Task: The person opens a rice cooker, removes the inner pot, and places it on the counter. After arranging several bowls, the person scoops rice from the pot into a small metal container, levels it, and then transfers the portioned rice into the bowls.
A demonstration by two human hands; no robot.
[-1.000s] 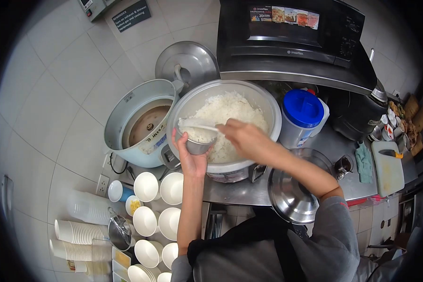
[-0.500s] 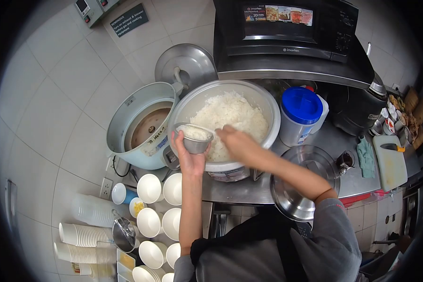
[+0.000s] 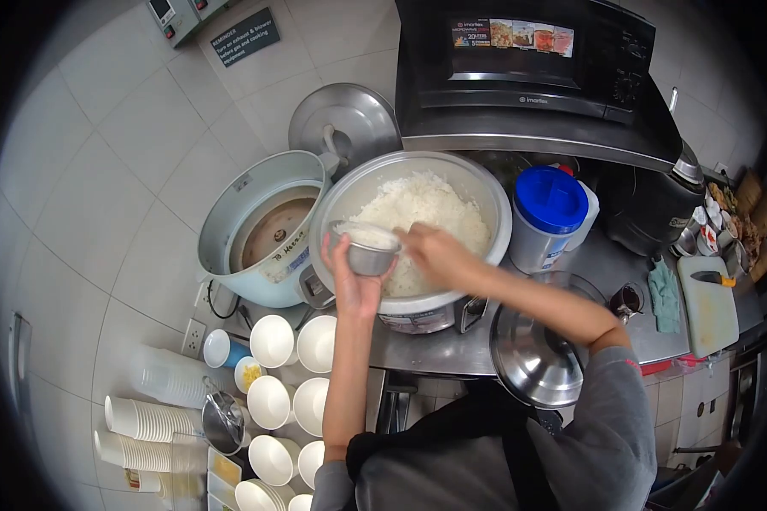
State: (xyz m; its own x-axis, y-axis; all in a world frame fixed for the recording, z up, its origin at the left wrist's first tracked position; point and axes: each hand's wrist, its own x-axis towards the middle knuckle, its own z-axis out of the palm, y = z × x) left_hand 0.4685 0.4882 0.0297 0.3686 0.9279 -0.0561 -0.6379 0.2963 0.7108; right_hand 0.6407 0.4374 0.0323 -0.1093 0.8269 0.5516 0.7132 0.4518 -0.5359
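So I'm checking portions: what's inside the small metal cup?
White rice fills the small metal cup, held by the left hand over the rice pot. Its bottom is hidden under the rice.

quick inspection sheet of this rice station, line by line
surface: steel counter, crowded
job's things: small metal cup filled with rice, held over the big rice pot
clutter: empty cooker, two lids, blue-lidded jar, white bowls, stacked cups
hands: left hand grips the cup; right hand at its rim
cables: black cord near the wall socket
surroundings: microwave, tiled wall
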